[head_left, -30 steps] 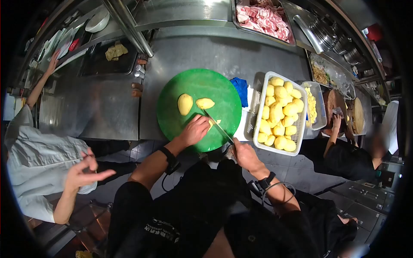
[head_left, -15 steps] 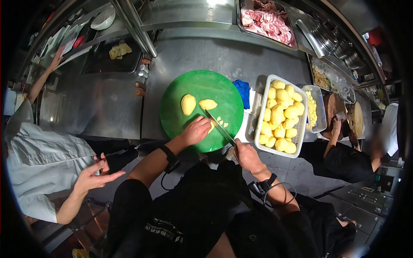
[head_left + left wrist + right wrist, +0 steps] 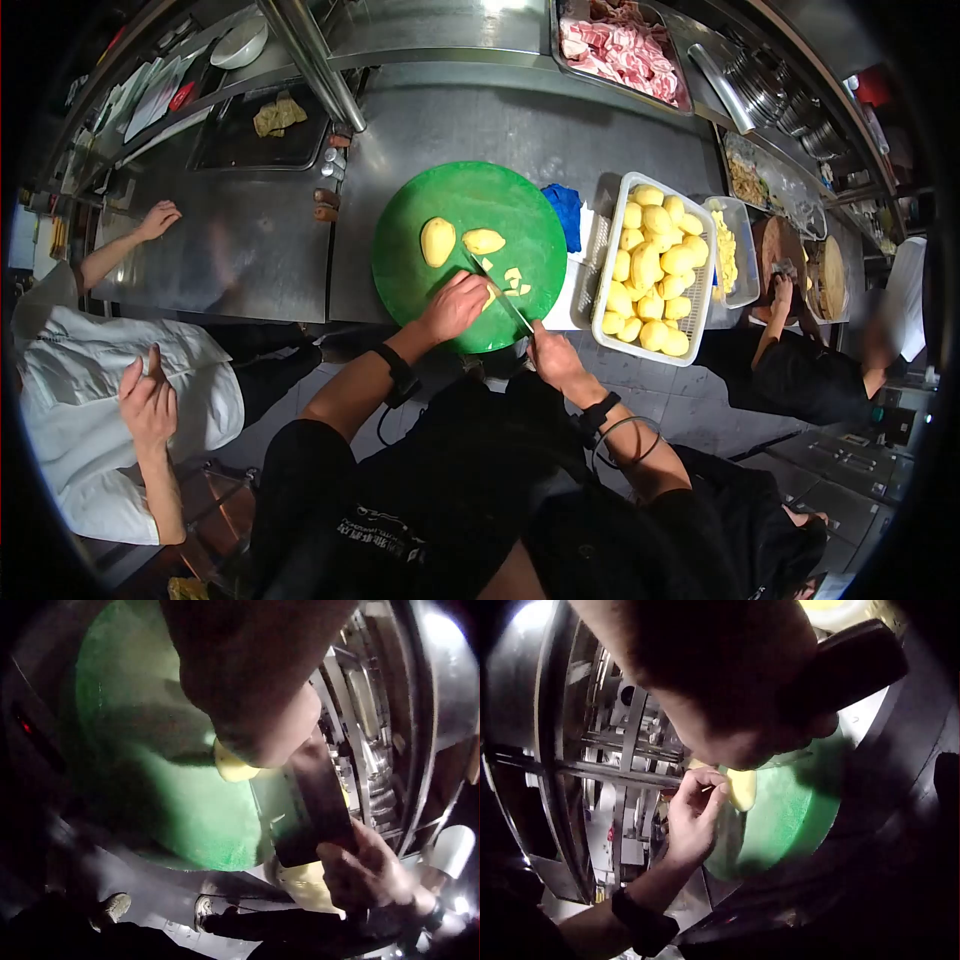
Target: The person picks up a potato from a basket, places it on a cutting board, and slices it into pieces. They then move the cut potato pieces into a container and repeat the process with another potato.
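On the round green board (image 3: 410, 190) lie two peeled potatoes, one upright at left (image 3: 437, 242), one sideways (image 3: 484, 241). Below them my left hand (image 3: 457, 305) pinches a potato piece (image 3: 742, 790) against the board with curled fingers. My right hand (image 3: 556, 359) grips the dark handle (image 3: 861, 669) of a knife, whose blade (image 3: 315, 806) stands beside the held piece. Small cut pieces (image 3: 513, 274) are scattered to the right of the blade. In the left wrist view the left hand (image 3: 251, 697) covers much of the potato.
A white basket of peeled potatoes (image 3: 612, 215) stands right of the board, with a clear tub of yellow pieces (image 3: 734, 250) beyond. A blue cloth (image 3: 563, 215) lies between. Sliced meat fills a tray (image 3: 620, 50) above. People stand at left and right.
More small pieces lie right of the blade, spread farther out. My right hand has shifted slightly left with the knife. At left, the other person's hands have moved.
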`<state>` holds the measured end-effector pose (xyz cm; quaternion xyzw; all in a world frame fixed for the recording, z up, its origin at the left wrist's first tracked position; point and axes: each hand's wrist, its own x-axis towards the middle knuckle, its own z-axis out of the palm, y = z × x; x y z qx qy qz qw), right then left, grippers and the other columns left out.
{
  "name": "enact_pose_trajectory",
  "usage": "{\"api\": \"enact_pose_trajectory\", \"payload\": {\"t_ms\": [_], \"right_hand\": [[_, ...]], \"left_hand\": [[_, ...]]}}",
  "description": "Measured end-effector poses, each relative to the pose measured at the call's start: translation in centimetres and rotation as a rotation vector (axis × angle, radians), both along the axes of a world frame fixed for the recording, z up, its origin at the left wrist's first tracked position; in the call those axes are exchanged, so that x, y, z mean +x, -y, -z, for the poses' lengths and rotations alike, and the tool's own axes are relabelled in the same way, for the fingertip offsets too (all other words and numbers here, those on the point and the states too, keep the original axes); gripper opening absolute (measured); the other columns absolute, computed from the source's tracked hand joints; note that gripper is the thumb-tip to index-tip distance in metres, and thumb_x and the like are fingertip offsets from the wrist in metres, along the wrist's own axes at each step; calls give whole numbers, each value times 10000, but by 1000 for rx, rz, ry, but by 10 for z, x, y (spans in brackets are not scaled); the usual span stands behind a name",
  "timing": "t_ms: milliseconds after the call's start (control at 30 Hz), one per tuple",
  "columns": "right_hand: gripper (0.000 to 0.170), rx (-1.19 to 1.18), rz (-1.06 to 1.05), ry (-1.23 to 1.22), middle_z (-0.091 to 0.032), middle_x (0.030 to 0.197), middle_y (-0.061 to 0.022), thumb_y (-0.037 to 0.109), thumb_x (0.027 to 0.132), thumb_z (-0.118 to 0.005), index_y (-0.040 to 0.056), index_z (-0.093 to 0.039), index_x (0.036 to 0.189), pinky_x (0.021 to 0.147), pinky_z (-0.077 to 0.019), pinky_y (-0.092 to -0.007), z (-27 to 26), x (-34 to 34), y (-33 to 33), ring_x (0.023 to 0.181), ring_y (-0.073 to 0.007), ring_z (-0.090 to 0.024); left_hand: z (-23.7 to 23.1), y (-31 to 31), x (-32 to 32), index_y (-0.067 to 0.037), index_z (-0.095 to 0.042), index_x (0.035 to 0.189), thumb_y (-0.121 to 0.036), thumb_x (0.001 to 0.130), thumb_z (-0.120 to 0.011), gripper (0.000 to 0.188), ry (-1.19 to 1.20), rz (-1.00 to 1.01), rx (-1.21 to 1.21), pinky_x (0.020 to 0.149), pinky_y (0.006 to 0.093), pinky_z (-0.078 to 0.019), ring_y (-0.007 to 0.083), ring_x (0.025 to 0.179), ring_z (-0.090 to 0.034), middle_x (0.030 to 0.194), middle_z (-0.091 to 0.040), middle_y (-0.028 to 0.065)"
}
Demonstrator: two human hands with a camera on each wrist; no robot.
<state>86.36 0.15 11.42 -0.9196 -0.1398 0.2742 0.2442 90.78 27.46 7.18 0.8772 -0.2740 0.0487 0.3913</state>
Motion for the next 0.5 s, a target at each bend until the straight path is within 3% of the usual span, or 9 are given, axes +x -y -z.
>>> {"api": "enact_pose_trajectory", "payload": {"t_ms": [167,300,400,500], "right_hand": [[292,58,-61,67,-733,885,-305,133,1007,-625,-26,-522,1230,790,-557,-646,-7,10,3,892,-539,-712],[270,89,-83,104,-734,865,-299,134,1013,-616,-20,-522,1215,783,-564,-640,-55,16,4,881,-540,-714],[251,76,-74,123,-738,883,-301,127,1011,-623,-24,-527,1187,784,-574,-627,-48,5,4,891,-527,-722],[242,-30,-41,54,-741,896,-302,115,1002,-641,-36,-537,1159,773,-585,-608,-1,3,-9,895,-512,-730]], "left_hand": [[2,-3,2,-27,-669,1000,-36,904,-707,103,27,17,51,921,444,-530,343,1033,-611,1072,-654,125],[5,-8,3,-20,-666,999,-27,901,-704,106,13,57,46,918,449,-529,348,1027,-612,1071,-653,134],[4,-6,4,-25,-656,983,-21,878,-691,111,53,43,21,923,439,-524,342,1015,-605,1071,-644,129],[6,-4,-1,-26,-651,980,-22,870,-685,116,49,36,5,929,434,-524,341,1013,-605,1094,-648,128]]}}
